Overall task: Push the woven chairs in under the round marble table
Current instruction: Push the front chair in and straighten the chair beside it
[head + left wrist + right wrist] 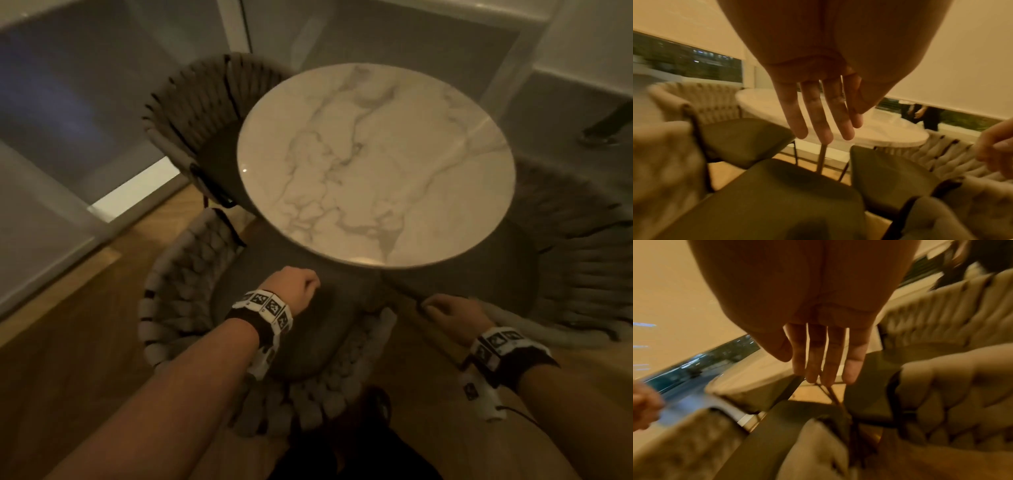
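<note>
The round marble table (376, 164) stands in the middle with three woven chairs around it. The near chair (178, 308) has its dark seat (308, 342) partly under the table's front edge. My left hand (298, 287) hovers above that seat, fingers straight and hanging down (818, 116), holding nothing. My right hand (448, 313) is over the gap between the near chair and the right chair (582, 267), close to its woven rim, fingers loose (826, 356) and holding nothing. The left chair (198, 99) sits tucked against the table's far left side.
Wooden floor (68, 359) lies to the left of the near chair. Windows with blinds (85, 102) run along the left and far sides. A dark metal leg (609, 126) shows at the far right. A person in dark clothes (925, 115) stands beyond the table.
</note>
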`<state>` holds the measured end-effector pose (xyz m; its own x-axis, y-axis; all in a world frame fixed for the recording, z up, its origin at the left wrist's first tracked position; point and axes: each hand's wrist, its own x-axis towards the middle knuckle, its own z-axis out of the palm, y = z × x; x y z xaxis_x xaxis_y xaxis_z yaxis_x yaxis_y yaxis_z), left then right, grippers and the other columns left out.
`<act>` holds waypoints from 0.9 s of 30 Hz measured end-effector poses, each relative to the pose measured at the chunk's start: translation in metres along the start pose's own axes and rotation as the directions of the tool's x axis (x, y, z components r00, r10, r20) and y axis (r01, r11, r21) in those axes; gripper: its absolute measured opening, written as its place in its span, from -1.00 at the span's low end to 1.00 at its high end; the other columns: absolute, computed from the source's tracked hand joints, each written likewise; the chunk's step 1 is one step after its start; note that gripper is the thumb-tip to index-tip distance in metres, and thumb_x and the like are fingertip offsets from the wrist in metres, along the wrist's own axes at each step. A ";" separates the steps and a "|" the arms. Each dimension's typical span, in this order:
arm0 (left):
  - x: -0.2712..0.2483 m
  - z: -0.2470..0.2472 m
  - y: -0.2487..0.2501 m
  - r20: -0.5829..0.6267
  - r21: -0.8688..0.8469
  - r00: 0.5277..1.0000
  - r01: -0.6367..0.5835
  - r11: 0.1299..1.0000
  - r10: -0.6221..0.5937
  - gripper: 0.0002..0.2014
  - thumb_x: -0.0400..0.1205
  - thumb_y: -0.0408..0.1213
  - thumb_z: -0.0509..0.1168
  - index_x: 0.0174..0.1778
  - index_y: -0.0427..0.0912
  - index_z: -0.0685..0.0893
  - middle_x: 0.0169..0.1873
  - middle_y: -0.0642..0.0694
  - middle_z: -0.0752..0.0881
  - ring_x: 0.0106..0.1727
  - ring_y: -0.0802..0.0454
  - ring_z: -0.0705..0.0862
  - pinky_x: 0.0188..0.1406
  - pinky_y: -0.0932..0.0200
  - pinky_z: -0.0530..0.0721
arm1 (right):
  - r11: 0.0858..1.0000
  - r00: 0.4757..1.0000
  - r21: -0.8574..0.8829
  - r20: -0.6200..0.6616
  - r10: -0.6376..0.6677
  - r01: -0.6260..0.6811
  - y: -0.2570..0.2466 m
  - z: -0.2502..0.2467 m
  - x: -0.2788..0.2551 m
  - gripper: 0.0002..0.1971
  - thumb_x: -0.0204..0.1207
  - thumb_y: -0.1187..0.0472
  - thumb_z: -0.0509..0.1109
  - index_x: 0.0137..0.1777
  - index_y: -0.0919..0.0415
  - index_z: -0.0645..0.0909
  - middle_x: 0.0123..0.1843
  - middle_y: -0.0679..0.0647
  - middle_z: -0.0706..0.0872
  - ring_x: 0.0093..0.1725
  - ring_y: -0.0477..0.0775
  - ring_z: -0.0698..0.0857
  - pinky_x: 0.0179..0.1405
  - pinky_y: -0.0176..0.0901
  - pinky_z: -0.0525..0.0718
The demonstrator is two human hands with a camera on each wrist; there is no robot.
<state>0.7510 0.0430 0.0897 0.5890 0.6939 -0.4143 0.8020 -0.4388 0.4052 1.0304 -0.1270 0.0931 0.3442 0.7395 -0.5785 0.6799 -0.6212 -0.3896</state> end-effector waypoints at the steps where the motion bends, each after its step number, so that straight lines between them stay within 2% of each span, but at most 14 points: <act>1: -0.010 0.001 -0.022 0.000 0.016 0.999 0.043 0.999 -0.043 -0.76 0.66 -0.08 0.15 0.10 0.10 0.71 0.08 -0.03 0.79 0.11 -0.11 0.73 0.10 0.02 0.65 | 0.999 0.998 -0.009 0.055 -0.043 0.044 -0.015 0.015 -0.001 -0.80 0.64 0.09 0.27 0.17 -0.02 0.68 0.00 0.01 0.72 -0.08 -0.04 0.68 -0.16 -0.25 0.55; 3: -0.031 0.007 -0.063 0.035 0.044 0.990 0.132 0.990 -0.134 -0.76 0.65 -0.11 0.16 0.11 0.09 0.71 0.10 -0.06 0.78 0.14 -0.14 0.73 0.12 0.01 0.66 | 0.984 0.974 -0.088 0.183 -0.136 0.154 -0.040 0.047 0.002 -0.77 0.62 0.07 0.29 0.20 0.01 0.68 0.09 0.07 0.71 0.03 0.03 0.70 -0.02 -0.22 0.60; 5: -0.050 0.020 -0.102 0.109 0.098 0.967 0.222 0.970 -0.232 -0.74 0.64 -0.16 0.18 0.17 0.08 0.70 0.18 -0.09 0.75 0.21 -0.14 0.70 0.21 0.01 0.64 | 0.928 0.918 -0.228 0.338 -0.209 0.296 -0.057 0.082 0.011 -0.75 0.59 0.03 0.31 0.21 0.02 0.67 0.18 0.11 0.68 0.19 0.11 0.67 0.17 -0.11 0.59; 7: -0.069 0.037 -0.136 0.189 0.179 0.925 0.296 0.938 -0.328 -0.68 0.65 -0.20 0.17 0.29 0.09 0.64 0.34 -0.09 0.66 0.35 -0.13 0.62 0.37 0.00 0.57 | 0.807 0.824 -0.360 0.507 -0.253 0.469 -0.069 0.116 0.018 -0.70 0.56 -0.03 0.30 0.23 0.03 0.61 0.25 0.09 0.65 0.30 0.15 0.61 0.28 -0.02 0.57; 9: -0.088 0.054 -0.159 0.210 0.248 0.889 0.354 0.902 -0.407 -0.63 0.68 -0.09 0.12 0.42 0.12 0.55 0.50 -0.08 0.51 0.49 -0.16 0.49 0.51 -0.06 0.44 | 0.620 0.745 -0.487 0.616 -0.256 0.616 -0.074 0.139 0.019 -0.61 0.50 -0.14 0.30 0.27 -0.04 0.57 0.30 0.07 0.60 0.34 0.19 0.55 0.32 0.10 0.52; 11: -0.104 0.070 -0.174 0.250 0.277 0.850 0.397 0.875 -0.464 -0.53 0.70 0.07 0.03 0.55 0.15 0.40 0.62 -0.06 0.33 0.62 -0.16 0.30 0.62 -0.13 0.26 | 0.477 0.703 -0.553 0.674 -0.227 0.683 -0.076 0.152 0.018 -0.55 0.46 -0.22 0.29 0.32 -0.13 0.54 0.35 0.01 0.57 0.38 0.19 0.51 0.34 0.17 0.44; 12: -0.110 0.075 -0.177 0.287 0.285 0.830 0.403 0.869 -0.479 -0.50 0.70 0.12 0.01 0.59 0.18 0.32 0.67 -0.03 0.24 0.66 -0.14 0.21 0.65 -0.16 0.18 | 0.450 0.689 -0.558 0.694 -0.208 0.697 -0.077 0.156 0.018 -0.55 0.47 -0.23 0.29 0.33 -0.15 0.54 0.37 -0.01 0.57 0.39 0.17 0.50 0.35 0.19 0.41; 14: -0.113 0.084 -0.185 0.346 0.300 0.813 0.377 0.876 -0.469 -0.45 0.68 0.18 -0.01 0.63 0.24 0.21 0.70 0.05 0.14 0.70 -0.08 0.13 0.66 -0.18 0.12 | 0.440 0.672 -0.552 0.719 -0.181 0.709 -0.078 0.159 0.020 -0.58 0.48 -0.22 0.28 0.32 -0.16 0.55 0.35 -0.03 0.59 0.39 0.17 0.49 0.36 0.19 0.39; 15: -0.114 0.083 -0.188 0.353 0.300 0.812 0.372 0.878 -0.464 -0.43 0.66 0.21 -0.01 0.63 0.25 0.19 0.70 0.06 0.14 0.69 -0.07 0.15 0.66 -0.18 0.14 | 0.440 0.670 -0.551 0.721 -0.176 0.709 -0.079 0.158 0.021 -0.59 0.48 -0.21 0.28 0.31 -0.16 0.55 0.34 -0.03 0.60 0.38 0.17 0.50 0.35 0.17 0.39; 17: -0.111 0.075 -0.186 0.362 0.314 0.802 0.375 0.872 -0.475 -0.44 0.66 0.19 0.01 0.61 0.18 0.30 0.66 0.00 0.28 0.64 -0.08 0.31 0.63 -0.15 0.25 | 0.448 0.679 -0.561 0.717 -0.158 0.696 -0.083 0.157 0.021 -0.60 0.49 -0.16 0.30 0.32 -0.17 0.54 0.35 -0.01 0.59 0.38 0.18 0.50 0.35 0.16 0.41; 20: -0.102 0.065 -0.195 0.384 0.394 0.788 0.331 0.857 -0.481 -0.55 0.72 0.01 0.10 0.53 0.01 0.46 0.56 -0.14 0.46 0.53 -0.14 0.46 0.59 -0.03 0.36 | 0.494 0.688 -0.569 0.720 -0.086 0.657 -0.092 0.162 0.020 -0.58 0.53 -0.05 0.30 0.40 -0.19 0.49 0.43 0.01 0.53 0.44 0.21 0.45 0.41 0.19 0.38; 22: -0.096 0.059 -0.206 0.413 0.408 0.804 0.257 0.876 -0.428 -0.54 0.73 -0.02 0.10 0.57 0.00 0.39 0.59 -0.15 0.40 0.58 -0.14 0.39 0.63 -0.02 0.27 | 0.546 0.675 -0.553 0.737 -0.032 0.629 -0.097 0.169 0.019 -0.51 0.50 0.01 0.35 0.45 -0.22 0.43 0.46 0.01 0.51 0.48 0.24 0.45 0.47 0.25 0.36; 24: -0.091 0.059 -0.227 0.476 0.389 0.789 0.207 0.898 -0.388 -0.53 0.72 -0.01 0.12 0.58 0.08 0.37 0.66 -0.06 0.29 0.66 -0.09 0.25 0.68 -0.03 0.10 | 0.581 0.674 -0.562 0.738 0.032 0.588 -0.102 0.175 0.018 -0.41 0.41 0.01 0.42 0.46 -0.25 0.41 0.47 0.04 0.50 0.47 0.26 0.44 0.49 0.29 0.33; 27: -0.088 0.049 -0.246 0.608 0.357 0.753 0.024 0.934 -0.252 -0.62 0.67 0.00 0.22 0.41 0.34 0.46 0.67 0.09 0.21 0.71 -0.04 0.10 0.70 -0.09 -0.12 | 0.591 0.701 -0.603 0.708 0.087 0.535 -0.114 0.190 0.002 -0.28 0.33 -0.28 0.39 0.51 -0.27 0.32 0.49 0.05 0.48 0.46 0.28 0.41 0.48 0.32 0.28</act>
<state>0.5069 0.0623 -0.0133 0.3016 0.2855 -0.9097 0.7986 -0.5968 0.0774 0.8302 -0.1035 0.0000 -0.1575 0.2808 -0.9468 0.9768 0.1851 -0.1076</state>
